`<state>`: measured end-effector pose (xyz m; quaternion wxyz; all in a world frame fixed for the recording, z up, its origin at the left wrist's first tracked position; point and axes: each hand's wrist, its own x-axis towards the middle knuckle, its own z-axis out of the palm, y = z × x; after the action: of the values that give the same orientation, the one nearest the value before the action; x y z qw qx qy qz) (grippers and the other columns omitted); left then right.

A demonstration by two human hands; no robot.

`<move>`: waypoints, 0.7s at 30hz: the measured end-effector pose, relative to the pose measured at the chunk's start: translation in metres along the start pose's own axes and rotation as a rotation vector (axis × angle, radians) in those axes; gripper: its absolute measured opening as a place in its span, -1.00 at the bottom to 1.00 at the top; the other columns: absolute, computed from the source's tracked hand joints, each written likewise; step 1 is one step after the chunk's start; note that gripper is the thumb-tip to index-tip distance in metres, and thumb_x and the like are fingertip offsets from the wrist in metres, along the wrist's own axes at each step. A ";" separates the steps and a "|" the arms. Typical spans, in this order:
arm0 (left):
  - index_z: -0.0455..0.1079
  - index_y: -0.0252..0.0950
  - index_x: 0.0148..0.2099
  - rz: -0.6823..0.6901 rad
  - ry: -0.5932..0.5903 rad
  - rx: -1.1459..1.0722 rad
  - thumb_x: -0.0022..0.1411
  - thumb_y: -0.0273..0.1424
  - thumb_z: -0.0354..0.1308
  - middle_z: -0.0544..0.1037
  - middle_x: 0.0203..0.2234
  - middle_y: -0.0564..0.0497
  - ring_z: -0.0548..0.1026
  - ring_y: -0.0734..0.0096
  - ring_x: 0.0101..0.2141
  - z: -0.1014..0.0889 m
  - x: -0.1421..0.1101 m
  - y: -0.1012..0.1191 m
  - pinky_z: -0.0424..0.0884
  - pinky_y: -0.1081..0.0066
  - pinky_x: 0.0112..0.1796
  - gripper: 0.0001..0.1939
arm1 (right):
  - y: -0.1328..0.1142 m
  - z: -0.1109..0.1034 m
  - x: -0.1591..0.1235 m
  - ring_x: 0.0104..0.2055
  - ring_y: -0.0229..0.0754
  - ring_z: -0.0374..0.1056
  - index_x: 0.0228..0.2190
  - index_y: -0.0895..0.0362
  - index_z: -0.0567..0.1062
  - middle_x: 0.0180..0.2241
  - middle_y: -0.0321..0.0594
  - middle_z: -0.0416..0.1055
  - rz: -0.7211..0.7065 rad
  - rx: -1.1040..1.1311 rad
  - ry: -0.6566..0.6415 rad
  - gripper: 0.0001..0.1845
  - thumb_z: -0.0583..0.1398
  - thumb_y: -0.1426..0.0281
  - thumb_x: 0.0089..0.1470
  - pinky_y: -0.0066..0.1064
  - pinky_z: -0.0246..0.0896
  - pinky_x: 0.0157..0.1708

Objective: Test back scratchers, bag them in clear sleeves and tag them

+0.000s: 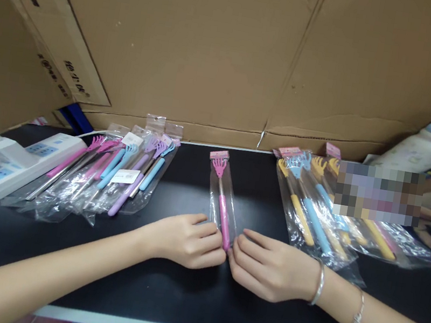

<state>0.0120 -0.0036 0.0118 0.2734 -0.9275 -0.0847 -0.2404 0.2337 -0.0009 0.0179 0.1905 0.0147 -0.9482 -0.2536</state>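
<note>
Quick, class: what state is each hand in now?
Left hand: half-closed at the left edge of the middle clear bag; grip can't be told.
Right hand: half-closed by its right edge; grip can't be told.

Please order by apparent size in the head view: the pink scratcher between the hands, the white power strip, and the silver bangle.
Largest to smallest:
1. White power strip
2. Pink scratcher
3. Silver bangle

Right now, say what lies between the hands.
In the head view, the handle end of a bagged pink scratcher lies between the left hand and the right hand.
</note>
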 end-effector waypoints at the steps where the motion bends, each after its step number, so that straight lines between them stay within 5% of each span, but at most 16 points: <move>1: 0.31 -0.31 -0.43 0.022 -0.003 -0.003 0.25 -0.54 -0.02 0.49 -0.52 0.05 0.37 0.50 -0.56 0.000 0.000 -0.001 0.32 0.44 -0.49 -0.79 | 0.000 -0.001 0.000 -0.36 -0.20 0.36 -0.40 0.22 0.48 -0.42 -0.18 0.45 -0.010 0.010 -0.009 -0.72 -0.01 0.53 0.19 -0.31 0.30 -0.30; 7: 0.36 -0.31 -0.36 0.060 -0.014 -0.015 0.28 -0.54 -0.02 0.52 -0.44 0.02 0.44 0.51 -0.47 0.001 -0.003 -0.005 0.39 0.47 -0.41 -0.82 | 0.001 -0.001 -0.003 -0.39 -0.22 0.32 -0.38 0.21 0.47 -0.43 -0.19 0.43 -0.020 0.078 -0.036 -0.72 -0.02 0.54 0.20 -0.31 0.27 -0.29; 21: 0.42 -0.31 -0.33 -0.080 0.009 -0.149 0.29 -0.50 0.05 0.59 -0.34 0.06 0.50 0.52 -0.41 0.003 -0.010 -0.003 0.44 0.48 -0.33 -0.85 | 0.005 0.001 -0.014 -0.37 -0.28 0.24 -0.30 0.17 0.42 -0.41 -0.25 0.42 0.295 0.382 -0.079 -0.80 0.01 0.54 0.22 -0.42 0.21 -0.35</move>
<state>0.0040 0.0003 0.0061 0.1942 -0.9400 -0.1021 -0.2611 0.2469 0.0059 0.0148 0.1819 -0.0978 -0.9777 -0.0393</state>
